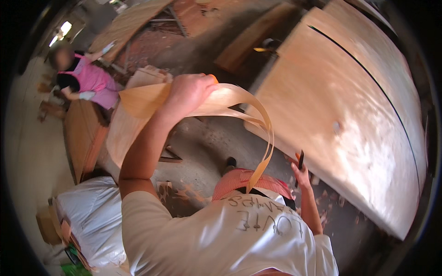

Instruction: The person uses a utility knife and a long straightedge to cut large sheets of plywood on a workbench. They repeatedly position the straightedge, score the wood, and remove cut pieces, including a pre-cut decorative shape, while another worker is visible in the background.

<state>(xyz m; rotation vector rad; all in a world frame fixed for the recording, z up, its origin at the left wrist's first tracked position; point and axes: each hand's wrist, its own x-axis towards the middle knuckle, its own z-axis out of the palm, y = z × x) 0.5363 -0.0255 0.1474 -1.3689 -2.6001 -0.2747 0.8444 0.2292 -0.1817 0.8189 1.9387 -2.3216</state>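
Long thin strips of pale wood veneer (251, 99) are gripped in my left hand (191, 92), which is closed and raised at centre left. From there they arch rightward and curl down to my waist. Something orange (212, 78) shows at the fingers of this hand. My right hand (301, 175), low beside the big veneer stack, is closed around a slim black tool (301, 159); its exact kind is too small to tell. A bit of orange (297, 156) shows beside it.
A large stack of veneer sheets (331, 110) with a dark line across it fills the right side. Another person in a pink apron (99, 80) stands at far left near brown stacked boards (83, 138). A white bulging sack (94, 214) lies lower left. Scraps litter the floor (202, 138).
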